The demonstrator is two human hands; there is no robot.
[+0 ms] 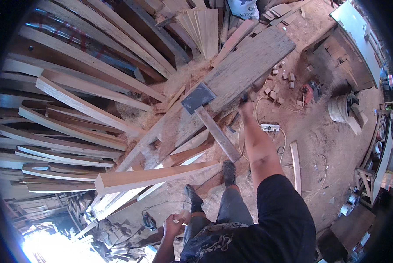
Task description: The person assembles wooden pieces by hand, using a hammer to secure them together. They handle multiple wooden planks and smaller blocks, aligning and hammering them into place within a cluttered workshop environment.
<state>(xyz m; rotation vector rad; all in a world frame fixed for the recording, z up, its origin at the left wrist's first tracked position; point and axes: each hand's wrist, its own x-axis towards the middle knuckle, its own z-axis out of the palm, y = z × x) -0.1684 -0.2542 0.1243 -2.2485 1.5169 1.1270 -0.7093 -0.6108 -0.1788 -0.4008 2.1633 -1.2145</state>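
Note:
My left hand (173,224) is low in front of my body, its fingers closed round a small tan piece (184,216) that looks like a wood block. A thin white bit shows beside those fingers. My right arm stretches forward, and my right hand (246,108) is at the near edge of a long, thick wooden plank bench (249,65). Its fingers look closed at a small dark thing I cannot make out. On the bench lies a dark square plate (198,98), with a narrow board (218,135) running from it toward me.
Long curved timbers (73,114) are stacked at the left, and a thick beam (157,176) lies before my feet. Right of the bench are small wood blocks (273,94), a red power tool (310,92), a white power strip (269,127) and loose cords. Another corded tool (148,220) sits lower left.

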